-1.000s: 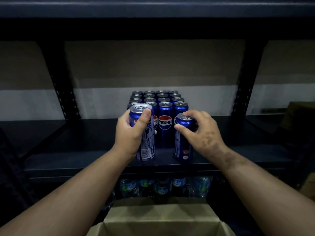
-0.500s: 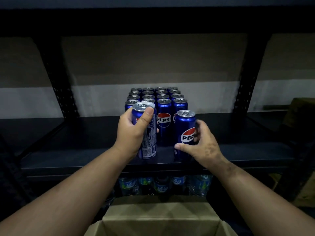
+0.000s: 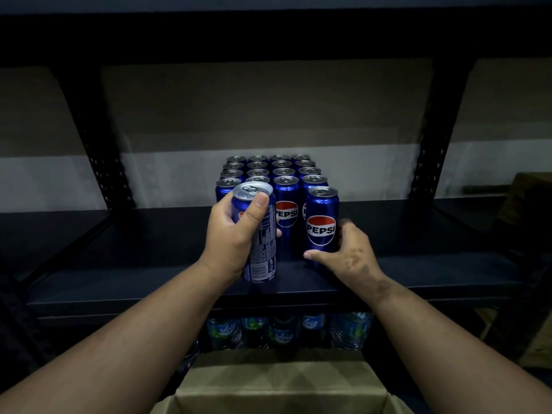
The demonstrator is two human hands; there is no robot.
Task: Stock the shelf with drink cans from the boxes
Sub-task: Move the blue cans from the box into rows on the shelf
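Observation:
Several blue Pepsi cans (image 3: 285, 204) stand in tight rows on the dark shelf board (image 3: 119, 264). My left hand (image 3: 231, 237) grips another blue can (image 3: 261, 249), tilted and lifted just above the board's front, its printed label side towards me. My right hand (image 3: 348, 255) wraps its fingers round the base of a can (image 3: 322, 222) that stands upright on the board in front of the rightmost row, logo facing me.
Black perforated shelf posts (image 3: 98, 162) (image 3: 427, 162) rise at both sides, with an upper shelf beam (image 3: 268, 34) overhead. Water bottles (image 3: 283, 333) fill the level below. An open cardboard box (image 3: 280, 383) sits under my arms; another box (image 3: 534, 204) stands at the far right.
My right hand slid from the top of its can down to the base while turning it, so the logo now faces me. The left hand tilted its can slightly.

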